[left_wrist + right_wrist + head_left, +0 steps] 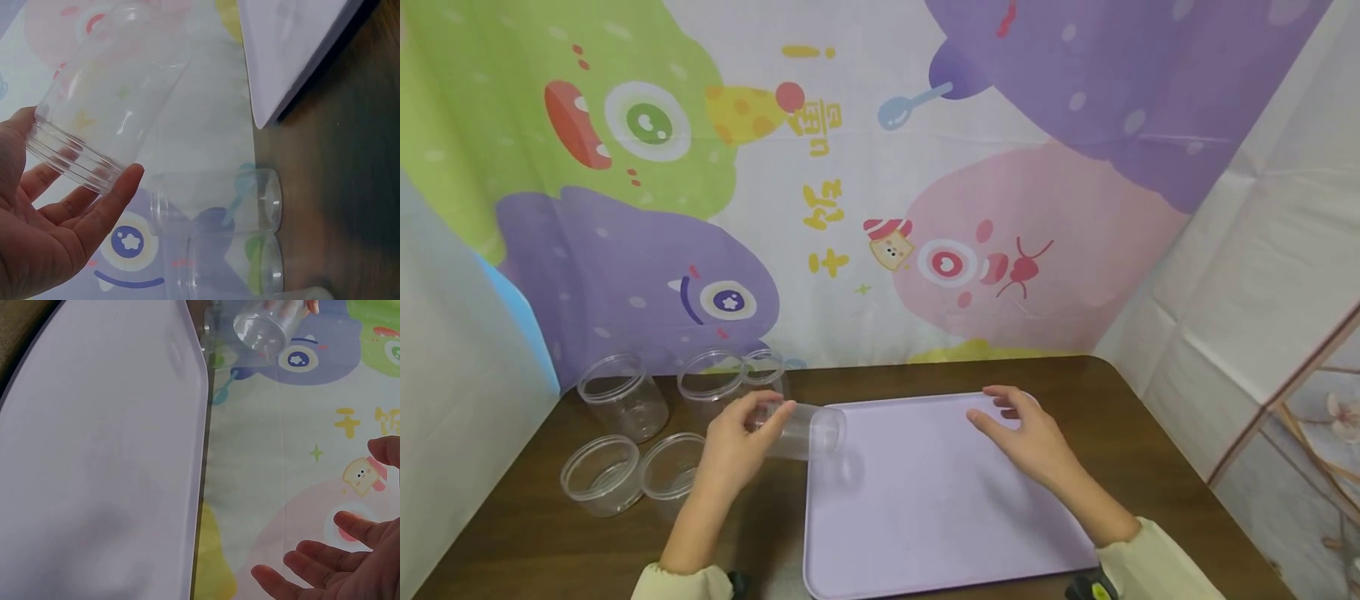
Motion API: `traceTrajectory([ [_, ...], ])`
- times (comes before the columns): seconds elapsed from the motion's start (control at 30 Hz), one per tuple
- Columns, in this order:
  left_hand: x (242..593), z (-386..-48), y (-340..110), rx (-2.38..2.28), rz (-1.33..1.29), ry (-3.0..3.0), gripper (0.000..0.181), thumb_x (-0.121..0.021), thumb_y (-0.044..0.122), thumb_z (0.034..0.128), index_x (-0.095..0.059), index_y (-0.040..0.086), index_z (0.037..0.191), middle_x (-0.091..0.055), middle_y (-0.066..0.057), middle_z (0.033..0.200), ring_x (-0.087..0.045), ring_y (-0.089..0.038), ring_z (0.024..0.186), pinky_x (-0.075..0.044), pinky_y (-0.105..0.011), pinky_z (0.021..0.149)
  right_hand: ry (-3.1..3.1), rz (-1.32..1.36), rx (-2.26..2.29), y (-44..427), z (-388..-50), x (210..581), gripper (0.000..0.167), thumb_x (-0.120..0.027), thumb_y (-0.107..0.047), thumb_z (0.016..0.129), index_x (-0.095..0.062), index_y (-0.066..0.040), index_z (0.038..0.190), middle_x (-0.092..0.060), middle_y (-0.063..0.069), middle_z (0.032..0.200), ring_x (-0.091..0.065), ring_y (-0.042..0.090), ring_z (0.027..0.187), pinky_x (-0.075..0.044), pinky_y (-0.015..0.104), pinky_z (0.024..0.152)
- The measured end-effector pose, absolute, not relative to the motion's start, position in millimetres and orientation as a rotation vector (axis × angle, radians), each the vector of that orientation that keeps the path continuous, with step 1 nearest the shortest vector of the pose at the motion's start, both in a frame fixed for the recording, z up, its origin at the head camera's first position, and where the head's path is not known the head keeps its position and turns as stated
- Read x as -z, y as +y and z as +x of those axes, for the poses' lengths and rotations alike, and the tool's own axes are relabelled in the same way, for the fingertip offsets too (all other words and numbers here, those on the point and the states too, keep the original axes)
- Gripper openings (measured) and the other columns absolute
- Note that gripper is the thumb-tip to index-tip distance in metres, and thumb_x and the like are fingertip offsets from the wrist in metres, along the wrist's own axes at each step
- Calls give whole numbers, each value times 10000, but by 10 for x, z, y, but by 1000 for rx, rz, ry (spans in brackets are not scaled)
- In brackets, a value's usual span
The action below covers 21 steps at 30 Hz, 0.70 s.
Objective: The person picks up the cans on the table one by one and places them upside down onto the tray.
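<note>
My left hand (741,442) grips a clear plastic jar (808,432) by its ridged rim. The jar is tilted on its side, its base pointing right over the left edge of a lilac tray (925,500). In the left wrist view, fingers and thumb curl round the rim of the jar (119,94). Above the tray's right part hovers my right hand (1033,437), its fingers loosely spread and nothing in them. The right wrist view shows this hand (350,562) with its fingers apart, and the jar's base (259,331) at the top.
Several more clear jars stand on the dark wooden table (535,500) at the left: a tall jar (632,408) at the back, others beside it, and a low jar (602,479) in front. A cartoon-printed cloth (850,325) hangs behind the table.
</note>
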<state>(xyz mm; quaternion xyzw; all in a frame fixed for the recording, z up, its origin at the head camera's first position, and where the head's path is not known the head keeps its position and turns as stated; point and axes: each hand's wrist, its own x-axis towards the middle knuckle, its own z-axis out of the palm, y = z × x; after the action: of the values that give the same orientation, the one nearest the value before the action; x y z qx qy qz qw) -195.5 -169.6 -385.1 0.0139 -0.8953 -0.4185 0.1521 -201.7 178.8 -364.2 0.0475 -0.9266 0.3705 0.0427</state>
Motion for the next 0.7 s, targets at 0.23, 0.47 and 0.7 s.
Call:
traceTrajectory([
  [0.23, 3883, -1954, -1627, 1283, 97, -2531, 399, -614, 478, 866, -659, 157, 1098, -662, -69, 1004, -613, -175, 868, -474, -266, 698, -2820, 138, -1166, 1757, -2027, 3637, 590, -603, -508, 857, -518, -117, 1290, -565, 161, 1259, -549, 344, 1158, -462, 505, 933],
  [0.47, 3907, -1960, -1564, 1349, 131, -2497, 392, -624, 494, 852, -665, 175, 1077, -628, -46, 811, -536, -113, 696, -434, -232, 583, -2804, 126, -1210, 1741, -2044, 3673, 589, -613, -499, 853, -523, -109, 1285, -565, 158, 1253, -550, 339, 1157, -468, 490, 931],
  [0.7, 3932, -1968, -1522, 1445, 185, -2456, 384, -645, 492, 836, -664, 179, 1057, -634, -37, 718, -524, -86, 590, -430, -238, 511, -2815, 108, -1246, 1734, -2063, 3701, 613, -594, -553, 845, -514, -143, 1293, -570, 123, 1259, -550, 308, 1170, -466, 465, 947],
])
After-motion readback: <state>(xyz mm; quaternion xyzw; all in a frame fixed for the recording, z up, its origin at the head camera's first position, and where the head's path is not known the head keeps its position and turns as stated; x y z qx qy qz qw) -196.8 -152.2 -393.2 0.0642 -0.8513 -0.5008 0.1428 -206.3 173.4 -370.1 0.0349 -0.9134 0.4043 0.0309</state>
